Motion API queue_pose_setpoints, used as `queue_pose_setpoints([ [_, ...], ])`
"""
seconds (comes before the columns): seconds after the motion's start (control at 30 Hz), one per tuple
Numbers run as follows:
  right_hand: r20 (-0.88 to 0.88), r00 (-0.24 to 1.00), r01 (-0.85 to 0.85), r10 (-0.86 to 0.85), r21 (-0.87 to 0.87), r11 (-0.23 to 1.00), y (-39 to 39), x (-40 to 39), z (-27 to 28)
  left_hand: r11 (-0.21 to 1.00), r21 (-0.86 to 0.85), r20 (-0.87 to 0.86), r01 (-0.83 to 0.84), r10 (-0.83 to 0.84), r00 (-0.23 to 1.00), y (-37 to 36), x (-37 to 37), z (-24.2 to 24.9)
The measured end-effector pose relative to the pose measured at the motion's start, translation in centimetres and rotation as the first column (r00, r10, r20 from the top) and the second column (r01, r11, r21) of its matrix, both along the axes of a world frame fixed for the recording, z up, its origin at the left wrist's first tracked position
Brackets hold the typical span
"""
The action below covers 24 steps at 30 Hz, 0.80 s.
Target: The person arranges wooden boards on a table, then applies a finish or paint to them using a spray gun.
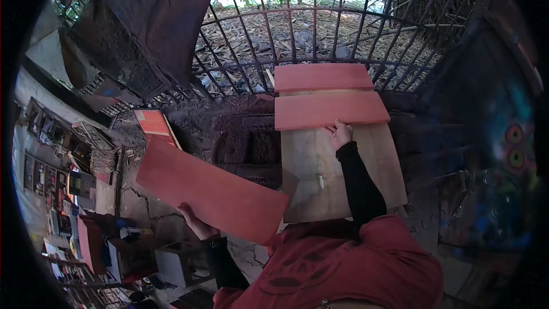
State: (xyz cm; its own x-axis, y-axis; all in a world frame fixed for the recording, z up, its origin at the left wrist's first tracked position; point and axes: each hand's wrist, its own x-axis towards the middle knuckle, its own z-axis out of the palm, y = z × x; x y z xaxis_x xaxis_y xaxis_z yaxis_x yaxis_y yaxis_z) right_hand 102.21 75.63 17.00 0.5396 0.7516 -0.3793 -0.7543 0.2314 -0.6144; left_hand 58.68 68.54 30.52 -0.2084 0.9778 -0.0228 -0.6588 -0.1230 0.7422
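Note:
My left hand holds a long red board by its lower edge, tilted, at the left of my body. My right hand is on the near edge of a second red board, its fingers partly over that edge. That board lies across a wide pale wooden board. Just beyond it lies a third red board, with a narrow pale strip showing between the two. What the thumb of my left hand does behind the board is hidden.
A metal fence runs behind the boards. Dark cloth hangs at the upper left. An orange-red panel leans beyond the held board. A grey crate and a box stand at the lower left. A painted dark surface is at the right.

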Motion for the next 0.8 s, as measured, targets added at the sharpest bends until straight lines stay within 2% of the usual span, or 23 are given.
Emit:
queue_pose_setpoints([
  [0.03, 0.006, 1.0, -0.017, 0.017, -0.048, 0.999, 0.2, 0.3, 0.0, 1.0, -0.003, 0.013, -0.004, 0.004, 1.0, -0.1, 0.0, -0.3],
  [0.1, 0.025, 0.998, -0.051, 0.052, -0.022, 0.998, 0.5, 0.6, -0.2, 1.0, -0.008, 0.029, 0.001, 0.0, 1.0, -0.3, 0.1, -0.6],
  [0.17, 0.063, 0.994, -0.078, 0.086, -0.119, 0.99, 0.6, 0.7, 0.2, 0.999, -0.003, 0.039, 0.055, -0.054, 0.998, -0.4, 0.6, -0.4],
  [0.27, 0.101, 0.986, -0.106, 0.13, -0.214, 0.971, 0.3, 0.6, 1.2, 0.999, 0.0, 0.004, 0.04, -0.04, 0.999, -0.7, 1.4, 0.0],
  [0.4, 0.035, 0.99, -0.13, 0.136, -0.149, 0.98, 0.9, 1.4, -0.4, 0.995, -0.015, 0.073, 0.103, -0.102, 0.992, -0.5, 2.1, 0.0],
  [0.57, 0.006, 0.999, -0.044, 0.044, -0.107, 0.993, 1.7, 1.1, -1.5, 0.984, 0.064, 0.013, 0.168, -0.169, 0.986, -0.6, 3.3, 0.5],
  [0.7, -0.027, 0.999, -0.048, 0.046, -0.065, 0.997, 1.4, 0.4, -0.5, 0.975, 0.07, 0.054, 0.213, -0.217, 0.975, -0.8, 3.6, 0.7],
  [0.8, 0.002, 0.999, -0.045, 0.045, -0.127, 0.991, 1.3, 0.3, 0.2, 0.972, 0.068, 0.052, 0.227, -0.231, 0.972, -1.1, 3.8, 0.7],
])
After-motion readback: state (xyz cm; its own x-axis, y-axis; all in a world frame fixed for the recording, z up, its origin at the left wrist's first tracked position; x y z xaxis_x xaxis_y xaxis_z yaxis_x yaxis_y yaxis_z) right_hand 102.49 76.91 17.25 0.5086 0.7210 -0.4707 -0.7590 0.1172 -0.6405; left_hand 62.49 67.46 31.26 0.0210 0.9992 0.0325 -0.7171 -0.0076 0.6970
